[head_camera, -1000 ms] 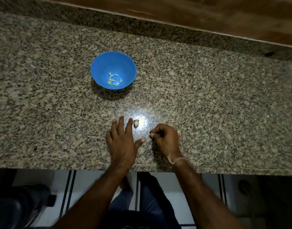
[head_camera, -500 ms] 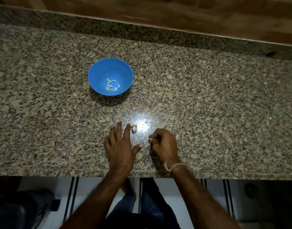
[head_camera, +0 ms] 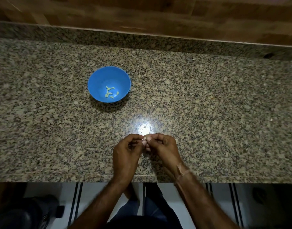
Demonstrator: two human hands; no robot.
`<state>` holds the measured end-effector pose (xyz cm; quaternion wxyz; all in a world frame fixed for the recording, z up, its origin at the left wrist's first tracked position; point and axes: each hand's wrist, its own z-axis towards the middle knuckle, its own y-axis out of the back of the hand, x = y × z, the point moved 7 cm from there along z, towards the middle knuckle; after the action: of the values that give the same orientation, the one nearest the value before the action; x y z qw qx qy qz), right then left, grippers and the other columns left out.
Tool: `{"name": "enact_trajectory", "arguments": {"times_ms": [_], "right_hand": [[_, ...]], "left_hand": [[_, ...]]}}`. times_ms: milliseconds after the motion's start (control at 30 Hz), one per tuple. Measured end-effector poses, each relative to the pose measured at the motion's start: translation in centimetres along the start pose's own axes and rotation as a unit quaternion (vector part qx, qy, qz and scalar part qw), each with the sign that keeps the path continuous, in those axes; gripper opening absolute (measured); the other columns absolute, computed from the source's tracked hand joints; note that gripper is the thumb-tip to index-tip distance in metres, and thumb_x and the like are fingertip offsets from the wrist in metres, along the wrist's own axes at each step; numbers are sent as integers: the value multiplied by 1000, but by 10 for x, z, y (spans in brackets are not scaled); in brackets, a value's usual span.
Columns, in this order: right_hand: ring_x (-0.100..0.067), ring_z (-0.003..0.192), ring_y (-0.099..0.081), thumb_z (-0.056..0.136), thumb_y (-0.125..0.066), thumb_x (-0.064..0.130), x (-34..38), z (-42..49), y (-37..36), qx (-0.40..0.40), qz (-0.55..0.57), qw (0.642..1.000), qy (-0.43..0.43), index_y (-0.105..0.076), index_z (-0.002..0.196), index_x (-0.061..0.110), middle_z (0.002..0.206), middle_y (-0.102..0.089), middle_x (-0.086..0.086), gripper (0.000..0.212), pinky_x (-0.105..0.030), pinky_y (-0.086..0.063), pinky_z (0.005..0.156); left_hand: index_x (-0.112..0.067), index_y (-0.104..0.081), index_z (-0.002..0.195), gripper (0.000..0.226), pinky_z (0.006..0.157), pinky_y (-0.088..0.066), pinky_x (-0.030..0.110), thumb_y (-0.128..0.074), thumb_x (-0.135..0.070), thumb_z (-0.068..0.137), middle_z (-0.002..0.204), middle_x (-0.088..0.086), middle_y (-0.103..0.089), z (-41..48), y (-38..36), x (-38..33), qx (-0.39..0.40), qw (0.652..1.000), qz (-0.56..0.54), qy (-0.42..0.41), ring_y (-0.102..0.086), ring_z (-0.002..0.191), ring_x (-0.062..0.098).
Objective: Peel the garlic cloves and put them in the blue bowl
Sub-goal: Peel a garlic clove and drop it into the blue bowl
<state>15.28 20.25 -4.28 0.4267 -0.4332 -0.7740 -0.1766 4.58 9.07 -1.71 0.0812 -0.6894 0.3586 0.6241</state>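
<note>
Pale garlic clove [head_camera: 144, 138], mostly hidden, is pinched by left hand [head_camera: 125, 156] and right hand [head_camera: 165, 151].

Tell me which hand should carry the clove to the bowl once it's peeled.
Left, probably. The left hand and right hand both pinch the clove, but the bowl sits ahead to the left; the right would cross over.
</note>
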Motion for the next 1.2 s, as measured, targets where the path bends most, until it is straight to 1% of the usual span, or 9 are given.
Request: {"name": "enact_trajectory", "arguments": {"times_ms": [167, 300, 433, 600, 700, 767, 933, 1067, 1200], "right_hand": [[-41, 86, -75, 96, -75, 19, 3, -4, 0, 1, -44, 997, 64, -78, 90, 7, 87, -77, -21, 13, -61, -61, 83], [-24, 76, -73, 96, -74, 30, 5, -2, 1, -29, -167, 975, 142, -74, 78, 17, 75, -74, -3, 23, -44, -62, 74], [-12, 62, -61, 99, -70, 25, 12, -4, 2, -59, -242, 951, 186, -67, 71, 20, 65, -67, 3, 28, -25, -46, 59], [-13, 62, -54, 98, -66, 33, -12, 1, -1, -22, -122, 991, 56, -61, 65, 19, 61, -58, 3, 36, -38, -47, 66], [-7, 58, -43, 103, -62, 25, 3, -7, -2, -57, -259, 953, 146, -53, 69, 18, 61, -51, 7, 35, -32, -37, 57], [-8, 60, -41, 104, -60, 24, 5, -7, -2, -47, -260, 951, 158, -50, 72, 15, 63, -48, 5, 35, -32, -35, 57], [-20, 77, -41, 102, -58, 31, -14, -6, -11, 22, -41, 999, 23, -53, 78, 18, 77, -44, -6, 28, -40, -36, 74], [-16, 69, -40, 108, -52, 21, -9, -8, -11, -12, -84, 995, 44, -51, 78, 16, 71, -44, -1, 31, -34, -33, 66], [-11, 52, -35, 104, -49, 15, -21, -9, -17, 21, -25, 997, -71, -47, 70, 18, 61, -39, 1, 34, -28, -28, 52]], "left_hand": [[-32, -76, 96, 6, 72, -61, 32, -75, -27, 93, 88, -18, -75, -3, 4, 0, -12, 999, 35, -21, -70, 83, -1], [-36, -75, 95, 5, 73, -58, 38, -72, -40, 95, 90, -21, -72, 2, 5, 0, -7, 992, 111, -52, -67, 85, 0], [-35, -70, 94, 13, 71, -54, 36, -60, -43, 98, 91, -20, -69, 3, 0, -13, 30, 982, 151, -110, -63, 83, 1], [-31, -66, 85, 10, 69, -53, 36, -60, -38, 91, 83, -17, -67, 8, -5, -11, 57, 986, 120, -101, -62, 81, 5], [-34, -60, 87, 11, 69, -49, 34, -54, -41, 93, 85, -18, -64, 6, -7, -8, 70, 979, 161, -104, -58, 83, 6], [-36, -54, 90, 12, 68, -48, 34, -47, -41, 99, 88, -16, -60, 6, -13, -6, 101, 971, 179, -122, -55, 86, 9], [-27, -49, 88, 22, 66, -43, 26, -41, -29, 109, 85, -8, -53, 3, -27, -6, 160, 977, 109, -92, -54, 80, 9], [-16, -50, 88, 26, 65, -38, 22, -40, -21, 111, 84, 6, -55, 0, -33, 2, 188, 982, 5, 18, -50, 74, 9], [-10, -48, 87, 27, 61, -38, 20, -40, -20, 111, 78, 6, -55, -2, -31, 2, 193, 981, 17, 11, -49, 68, 6]]}}
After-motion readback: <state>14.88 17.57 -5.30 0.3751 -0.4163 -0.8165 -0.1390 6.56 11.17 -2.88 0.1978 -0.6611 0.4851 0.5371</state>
